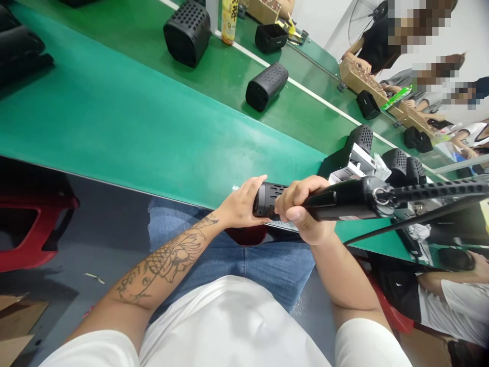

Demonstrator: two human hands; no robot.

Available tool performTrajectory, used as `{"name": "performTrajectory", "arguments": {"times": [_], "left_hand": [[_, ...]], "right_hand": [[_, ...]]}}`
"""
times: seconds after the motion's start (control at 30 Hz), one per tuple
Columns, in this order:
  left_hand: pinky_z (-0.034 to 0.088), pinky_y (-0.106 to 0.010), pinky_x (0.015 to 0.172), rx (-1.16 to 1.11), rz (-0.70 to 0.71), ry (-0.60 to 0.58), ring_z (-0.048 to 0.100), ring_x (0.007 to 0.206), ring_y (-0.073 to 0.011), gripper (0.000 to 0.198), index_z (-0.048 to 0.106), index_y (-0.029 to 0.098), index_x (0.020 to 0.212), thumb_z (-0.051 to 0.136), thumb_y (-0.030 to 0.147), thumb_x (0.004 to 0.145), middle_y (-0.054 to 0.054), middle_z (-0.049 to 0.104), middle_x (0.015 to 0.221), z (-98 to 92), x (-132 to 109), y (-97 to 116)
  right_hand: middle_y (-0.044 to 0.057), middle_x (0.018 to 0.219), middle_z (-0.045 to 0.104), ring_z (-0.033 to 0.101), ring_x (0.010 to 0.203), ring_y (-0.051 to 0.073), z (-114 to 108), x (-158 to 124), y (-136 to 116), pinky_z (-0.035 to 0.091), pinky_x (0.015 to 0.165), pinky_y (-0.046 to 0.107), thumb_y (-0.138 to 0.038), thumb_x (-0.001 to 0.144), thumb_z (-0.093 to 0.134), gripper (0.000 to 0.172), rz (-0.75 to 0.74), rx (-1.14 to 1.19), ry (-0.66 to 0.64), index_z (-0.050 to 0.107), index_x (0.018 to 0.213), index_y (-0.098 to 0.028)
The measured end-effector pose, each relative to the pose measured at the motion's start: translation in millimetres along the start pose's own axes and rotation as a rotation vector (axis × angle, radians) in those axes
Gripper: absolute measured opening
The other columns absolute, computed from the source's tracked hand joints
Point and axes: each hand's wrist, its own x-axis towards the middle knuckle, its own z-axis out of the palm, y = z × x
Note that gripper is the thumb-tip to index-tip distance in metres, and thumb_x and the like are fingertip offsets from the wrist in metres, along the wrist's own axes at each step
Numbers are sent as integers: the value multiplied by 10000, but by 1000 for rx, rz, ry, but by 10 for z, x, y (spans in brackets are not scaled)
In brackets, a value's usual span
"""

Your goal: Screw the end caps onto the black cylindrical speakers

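Observation:
My left hand is wrapped round the end of a black slotted plastic housing at the table's near edge. The housing looks like a speaker case. In my right hand is a black electric screwdriver, tilted nearly level, with a ring and a cord at its far end. The screwdriver's tip is hidden behind my fingers, so I cannot tell whether it touches the housing. Just beyond my right hand lie a white-and-black box-like part and another black perforated housing.
Black housings stand on the green conveyor belt past the green tabletop. A yellow bottle is at the back. Co-workers sit opposite with cardboard trays; another is at my right. A red stool stands at left.

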Motion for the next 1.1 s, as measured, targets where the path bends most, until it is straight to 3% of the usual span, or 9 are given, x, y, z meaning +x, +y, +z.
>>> {"name": "performTrajectory", "arguments": {"times": [0.17,0.3,0.4,0.53,0.67,0.77,0.93,1.03,1.1], "left_hand": [[614,-835,1443,24,11,14,667,1784,-571,1426,301,281,2020,1125,636,912,-307,578,1946,-13,-29,-24],[643,-752,1451,16,20,-56,703,1769,-524,1430,279,313,2048,1117,555,915,-267,604,1955,-206,-48,10],[660,-652,1462,-9,-4,-111,761,1713,-487,1292,449,291,1986,1110,525,902,-228,691,1895,-390,-22,8],[720,-601,1390,-32,-81,-51,850,1567,-455,1144,636,249,1840,1119,572,854,-194,793,1756,-563,206,-138],[731,-604,1353,-15,-153,133,849,1532,-448,1183,640,218,1809,1127,603,802,-193,788,1725,-595,840,-433],[669,-618,1421,20,-267,312,811,1577,-457,1179,633,228,1781,1150,506,759,-184,777,1727,-440,1539,-633],[491,-587,1574,-34,-455,561,665,1763,-454,1187,564,195,1813,1143,312,784,-237,683,1811,152,2735,-792],[438,-528,1595,-50,-537,604,604,1824,-435,1186,495,181,1868,1108,285,858,-268,611,1859,538,3279,-805],[429,-533,1591,-36,-568,589,577,1847,-439,1205,451,192,1903,1093,288,888,-281,577,1893,728,3515,-801]], "right_hand": [[-77,695,706,676,553,175,45,-71,17,651,607,375,-603,968,1121,540,20,-42,45,668,939,-311],[-88,690,717,695,538,177,-100,-37,-199,699,625,381,-625,983,1117,501,-76,-33,121,728,1017,-311],[-112,660,693,661,477,162,-514,51,-378,676,572,352,-633,1002,1100,468,-235,-94,390,763,1040,-311],[-85,672,712,714,534,165,-1344,122,-379,648,595,325,-558,1000,1087,407,-277,-441,846,806,979,-264],[-71,647,696,695,520,181,-2030,53,-92,600,564,342,-643,974,1053,491,-265,-621,1045,752,916,-260],[-80,610,674,639,466,182,-2265,-27,129,585,528,365,-755,963,1023,571,-279,-588,1034,690,907,-294],[-98,605,671,628,453,179,-2271,-136,224,617,542,382,-779,941,1054,611,-241,-515,948,656,951,-316],[-97,613,677,641,454,178,-2177,-205,162,606,531,368,-752,934,1081,598,-211,-470,909,684,956,-305],[-93,619,680,642,455,171,-2098,-266,105,602,523,355,-707,937,1101,572,-196,-416,887,703,944,-297]]}}
